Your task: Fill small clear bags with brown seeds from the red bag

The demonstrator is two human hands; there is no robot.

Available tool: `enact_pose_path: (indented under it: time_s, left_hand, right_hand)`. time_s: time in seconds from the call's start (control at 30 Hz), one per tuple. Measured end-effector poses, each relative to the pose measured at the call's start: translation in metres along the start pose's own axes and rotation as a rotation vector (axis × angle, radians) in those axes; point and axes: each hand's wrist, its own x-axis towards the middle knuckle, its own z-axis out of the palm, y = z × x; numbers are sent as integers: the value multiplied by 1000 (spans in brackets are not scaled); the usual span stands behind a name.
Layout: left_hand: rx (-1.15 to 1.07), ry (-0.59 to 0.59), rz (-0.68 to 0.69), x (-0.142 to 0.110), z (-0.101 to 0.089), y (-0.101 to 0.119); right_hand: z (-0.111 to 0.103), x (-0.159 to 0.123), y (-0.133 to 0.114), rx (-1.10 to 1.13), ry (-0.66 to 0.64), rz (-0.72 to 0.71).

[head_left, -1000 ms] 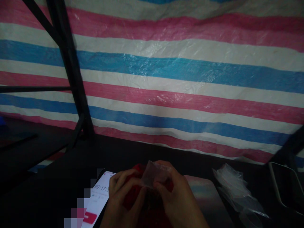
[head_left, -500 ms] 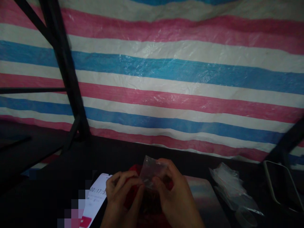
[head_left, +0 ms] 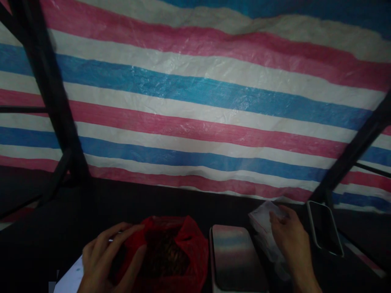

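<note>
A red plastic bag [head_left: 195, 248] stands with its mouth spread, and dark brown, loose contents show inside. My left hand [head_left: 110, 252] is at its left rim, fingers and thumb closed around the red plastic. Over on the right, my right hand [head_left: 290, 236] reaches onto a pile of small clear plastic bags [head_left: 264, 217]. Its fingers are bent in a pinch at the upper part of the pile. The fingertips partly cover what they grip, so I cannot tell whether one bag or more is between them.
A flat device with a shiny, reflective top [head_left: 235, 256] lies between the red bag and the clear bags. A phone [head_left: 325, 228] rests at the far right. A lit white screen [head_left: 71, 274] shows at lower left. Behind hangs a striped tarp [head_left: 195, 126] between dark metal posts [head_left: 55, 97].
Both hands held a small clear bag together over the red bag. They have parted: my left hand moved to the red bag's rim, my right hand to the clear-bag pile. The view shifted right.
</note>
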Motion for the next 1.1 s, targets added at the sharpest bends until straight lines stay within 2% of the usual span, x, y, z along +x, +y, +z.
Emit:
enact_pose_path:
  time_s: [0.1, 0.17, 0.23, 0.27, 0.33, 0.4, 0.47, 0.57, 0.7, 0.8, 0.9, 1.0, 1.1]
  left_hand:
    - [-2, -37, -93, 1, -4, 7]
    - [-3, -75, -189, 4, -6, 12]
    - [-13, -133, -317, 9, -9, 17]
    - [-29, -178, -379, 11, -11, 20]
    - [-85, -270, -475, 15, -14, 26]
    - [-169, -304, -507, 17, -17, 32]
    - [-276, -274, -518, 19, -19, 38]
    - [-434, -195, -532, 26, -23, 47]
    - [-529, -84, -442, 48, -30, 58]
    - [-414, -45, -280, 59, -30, 57]
    - [-236, -112, -140, 55, -23, 48]
    - [-188, -141, -106, 45, -17, 39]
    - [-139, -128, -78, 40, -15, 33]
  right_hand:
    - [-1, 3, 11, -112, 60, 44]
    - [-1, -3, 3, -170, 135, 8]
    - [1, -16, -15, -165, 98, -111]
    - [3, -25, -25, -125, 10, -188]
    - [8, -50, -46, 64, -318, -389]
    - [16, -79, -63, 183, -659, -508]
    - [24, -102, -74, 129, -795, -567]
    - [29, -111, -82, 144, -762, -591]
    - [20, -93, -83, 427, -644, -640]
    - [16, -86, -80, 559, -609, -729]
    - [20, -91, -75, 484, -659, -739]
    - [22, -98, -76, 415, -680, -716]
    - [18, -99, -80, 436, -599, -730]
